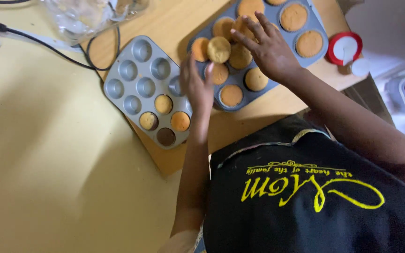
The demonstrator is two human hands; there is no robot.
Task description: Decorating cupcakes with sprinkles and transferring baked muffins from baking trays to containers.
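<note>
the black apron (pixel 305 206) with yellow stitching fills the near edge, both forearms reaching out from it over the counter (pixel 48 154). the left hand (pixel 198 89) has its fingers closed on a small golden cupcake (pixel 219 49), holding it above the near end of the full baking tray (pixel 263 44). the right hand (pixel 268 47) lies spread and open on that tray, fingers resting on the cupcakes there, gripping nothing. the step looks like lifting one cake out of its cup; the next move seems to call for carrying it left to the second tray (pixel 146 89), which holds only four cakes at its near end, and lowering it squarely into a free cup. the cupcake is round with no clear long axis; a flat browned face is turned toward the camera
</note>
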